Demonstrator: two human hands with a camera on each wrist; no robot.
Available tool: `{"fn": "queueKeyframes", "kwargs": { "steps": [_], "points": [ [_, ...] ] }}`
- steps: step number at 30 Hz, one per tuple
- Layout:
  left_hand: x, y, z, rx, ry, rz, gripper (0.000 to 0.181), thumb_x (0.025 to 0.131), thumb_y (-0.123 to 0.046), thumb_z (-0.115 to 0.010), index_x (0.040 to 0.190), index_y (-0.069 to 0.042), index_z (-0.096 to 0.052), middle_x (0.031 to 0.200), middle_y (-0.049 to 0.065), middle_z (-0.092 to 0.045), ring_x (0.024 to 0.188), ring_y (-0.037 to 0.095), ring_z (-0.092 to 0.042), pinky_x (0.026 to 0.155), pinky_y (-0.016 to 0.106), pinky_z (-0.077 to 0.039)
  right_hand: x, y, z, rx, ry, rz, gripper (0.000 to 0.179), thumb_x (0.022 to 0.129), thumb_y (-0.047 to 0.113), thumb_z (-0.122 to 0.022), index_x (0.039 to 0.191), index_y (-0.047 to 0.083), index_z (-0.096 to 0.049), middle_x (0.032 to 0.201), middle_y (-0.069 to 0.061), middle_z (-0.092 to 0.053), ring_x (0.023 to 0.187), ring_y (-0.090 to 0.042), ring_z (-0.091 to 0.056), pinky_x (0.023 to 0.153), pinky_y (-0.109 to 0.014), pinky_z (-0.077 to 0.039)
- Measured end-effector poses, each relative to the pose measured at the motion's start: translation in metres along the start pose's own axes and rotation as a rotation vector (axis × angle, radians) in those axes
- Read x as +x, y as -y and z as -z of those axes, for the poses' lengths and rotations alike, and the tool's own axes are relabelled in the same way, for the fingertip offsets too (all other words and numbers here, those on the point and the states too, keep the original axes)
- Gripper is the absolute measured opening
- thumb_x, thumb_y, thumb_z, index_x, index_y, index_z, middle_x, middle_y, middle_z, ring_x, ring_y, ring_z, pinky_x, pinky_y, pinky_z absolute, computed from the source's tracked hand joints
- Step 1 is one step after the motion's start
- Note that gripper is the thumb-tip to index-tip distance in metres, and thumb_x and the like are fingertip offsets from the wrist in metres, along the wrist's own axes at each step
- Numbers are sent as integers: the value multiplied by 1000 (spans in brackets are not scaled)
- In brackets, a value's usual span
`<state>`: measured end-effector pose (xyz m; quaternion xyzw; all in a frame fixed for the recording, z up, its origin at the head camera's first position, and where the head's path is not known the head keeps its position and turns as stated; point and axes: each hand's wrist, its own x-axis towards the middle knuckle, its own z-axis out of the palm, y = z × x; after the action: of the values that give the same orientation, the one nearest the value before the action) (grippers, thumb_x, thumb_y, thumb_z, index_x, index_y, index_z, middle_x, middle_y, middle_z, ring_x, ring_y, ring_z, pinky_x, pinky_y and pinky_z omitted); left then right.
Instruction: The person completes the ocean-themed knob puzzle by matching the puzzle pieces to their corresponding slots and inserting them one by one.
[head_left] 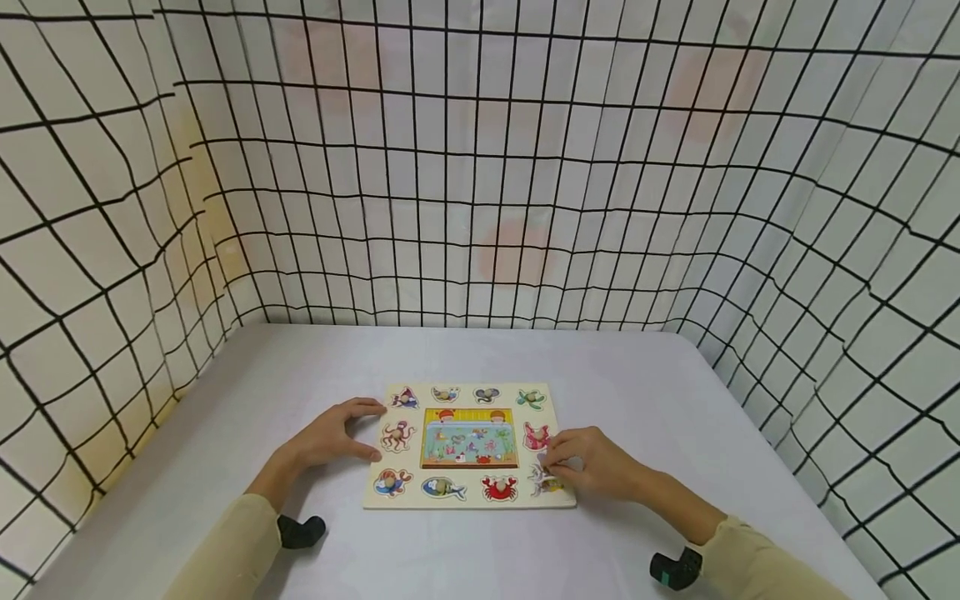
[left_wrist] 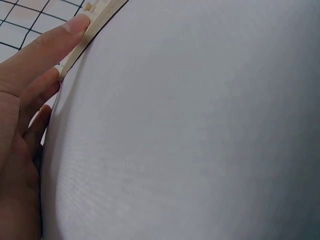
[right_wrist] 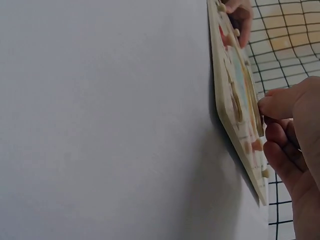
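A wooden knob puzzle board [head_left: 468,505] lies flat, with sea-animal pieces around a central aquarium picture. At its lower right corner my right hand [head_left: 592,467] pinches a thin puzzle piece [right_wrist: 256,112] between thumb and fingers. That piece stands tilted over its recess [right_wrist: 236,100] in the right wrist view; its picture is mostly hidden by the fingers. A pink piece [head_left: 536,437] is just above it, and a red crab piece [head_left: 499,488] to its left. Against the board's left edge rests my left hand [head_left: 330,433], thumb and fingers spread; its thumb [left_wrist: 75,27] touches the rim.
The board is on a white table [head_left: 450,558]. White walls with a black grid [head_left: 480,200] enclose the back and both sides. A dark wrist device [head_left: 300,532] sits at the left sleeve, and another wrist device [head_left: 675,570] at the right sleeve.
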<state>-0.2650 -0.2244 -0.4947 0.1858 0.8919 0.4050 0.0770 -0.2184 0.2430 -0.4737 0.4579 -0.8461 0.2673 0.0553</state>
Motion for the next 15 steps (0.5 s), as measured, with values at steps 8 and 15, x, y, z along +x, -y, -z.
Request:
{"fn": "queueKeyframes", "kwargs": {
  "steps": [8, 15],
  "points": [
    [1, 1, -1, 2, -6, 2, 83, 72, -34, -95, 144, -9, -61, 156, 19, -44, 149, 48, -27, 117, 71, -14, -5, 4, -7, 26, 41, 14, 15, 89, 1, -79, 101, 10, -82, 101, 9, -72, 91, -5, -65, 81, -26, -58],
    [0, 2, 0, -3, 0, -6, 83, 73, -34, -95, 144, -9, -61, 156, 19, -44, 149, 48, -27, 117, 71, -15, -5, 4, -10, 22, 69, 0, 13, 90, 3, -79, 101, 10, -82, 99, 11, -71, 88, -2, -62, 79, -22, -57]
  ]
}}
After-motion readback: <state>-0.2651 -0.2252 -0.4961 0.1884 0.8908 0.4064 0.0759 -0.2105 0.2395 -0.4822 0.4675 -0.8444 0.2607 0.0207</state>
